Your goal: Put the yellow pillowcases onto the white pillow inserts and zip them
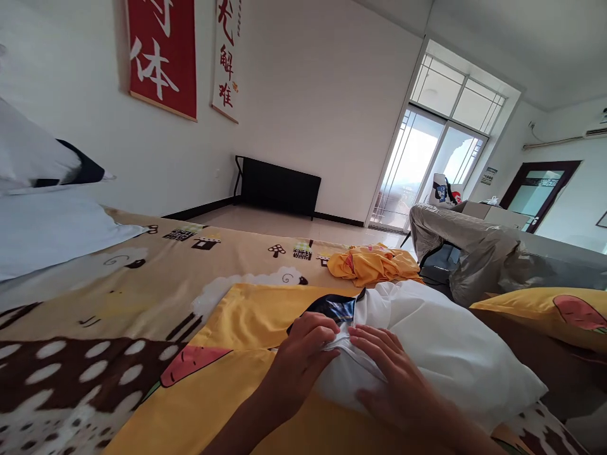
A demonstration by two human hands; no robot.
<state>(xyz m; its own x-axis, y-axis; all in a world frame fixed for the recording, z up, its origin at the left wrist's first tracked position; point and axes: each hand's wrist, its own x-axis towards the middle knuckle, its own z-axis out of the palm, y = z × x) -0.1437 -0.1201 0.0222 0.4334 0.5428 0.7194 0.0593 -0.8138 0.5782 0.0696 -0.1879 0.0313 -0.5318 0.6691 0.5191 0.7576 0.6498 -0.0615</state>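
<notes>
A white pillow (441, 347) lies on a yellow pillowcase (246, 328) spread over the bed. My left hand (301, 360) is closed, pinching a bunched fold of white fabric at the pillow's near end. Touching that same bunched edge, my right hand (393, 379) lies on the pillow with its fingers stretched flat. A dark patch of the pillow (339, 308) shows just beyond my fingers.
The bed has a tan cartoon-print sheet (156, 272). A crumpled yellow cloth (372, 262) lies further back. A yellow cushion (554, 313) is at the right, white pillows (42, 208) at the left. Beyond are a grey covered shape (484, 253), a black low table (279, 186) and a glass door (422, 167).
</notes>
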